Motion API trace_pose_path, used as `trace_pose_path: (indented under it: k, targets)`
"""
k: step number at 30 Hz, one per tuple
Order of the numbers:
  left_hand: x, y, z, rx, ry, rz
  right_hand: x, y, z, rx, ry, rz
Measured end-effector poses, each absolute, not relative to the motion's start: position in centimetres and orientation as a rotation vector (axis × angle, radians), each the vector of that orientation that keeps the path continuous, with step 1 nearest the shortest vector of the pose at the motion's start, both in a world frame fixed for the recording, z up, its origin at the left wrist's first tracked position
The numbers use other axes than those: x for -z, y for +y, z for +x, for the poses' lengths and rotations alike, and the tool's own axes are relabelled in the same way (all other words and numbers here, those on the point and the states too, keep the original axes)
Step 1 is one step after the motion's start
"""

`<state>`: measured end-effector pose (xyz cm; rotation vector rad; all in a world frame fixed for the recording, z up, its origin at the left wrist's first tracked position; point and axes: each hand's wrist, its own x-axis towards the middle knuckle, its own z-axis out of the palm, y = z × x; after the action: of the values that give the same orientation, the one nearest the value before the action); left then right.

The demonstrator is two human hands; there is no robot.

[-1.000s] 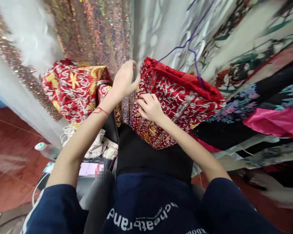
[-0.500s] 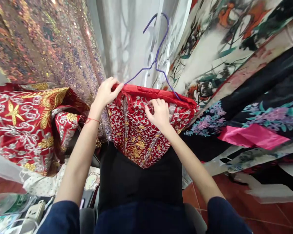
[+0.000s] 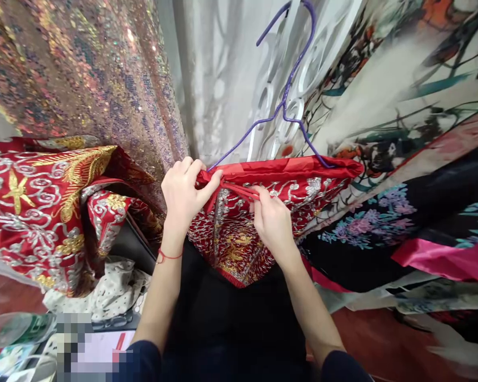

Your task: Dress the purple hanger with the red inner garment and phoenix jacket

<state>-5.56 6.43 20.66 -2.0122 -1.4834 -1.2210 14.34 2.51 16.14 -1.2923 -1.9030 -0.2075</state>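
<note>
Both hands have come in closer since half a second ago, now pinching the thin red tie [image 3: 235, 190] at the waistband of the red embroidered skirt [image 3: 258, 223], which hangs from a purple hanger [image 3: 281, 109] in front of the rack of dresses [image 3: 402, 159]. Left hand [image 3: 183, 191] clamps the skirt's corner and one end; right hand [image 3: 274, 223] grips the other. Looks like knotting or fastening that tie; next bit needs steady tension so it doesn't slip.

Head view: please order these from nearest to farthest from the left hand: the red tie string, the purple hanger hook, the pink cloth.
1. Red tie string: pinched in the left hand.
2. Purple hanger hook: above, to the right.
3. Pink cloth: far right, lower.
</note>
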Motion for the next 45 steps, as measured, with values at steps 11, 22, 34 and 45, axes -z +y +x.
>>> trace_pose_path:
  k: [11,22,34,45]
  targets:
    - [-20.5,6.6,-5.8,1.204,-1.508,-2.049,-11.5,-0.7,19.4,-0.321,-1.5,-1.405]
    - [-20.4,6.7,-6.3,1.187,-1.5,-2.195,-6.9,0.4,23.9,-0.546,-1.009,-1.318]
    - [-20.8,5.4,-7.5,1.047,-1.414,-2.335,-16.3,2.7,7.6,-1.325,-1.13,-0.684]
    - [-20.7,6.3,-8.7,1.008,-1.373,-2.451,-13.7,0.6,15.4,-0.506,-0.825,-0.951]
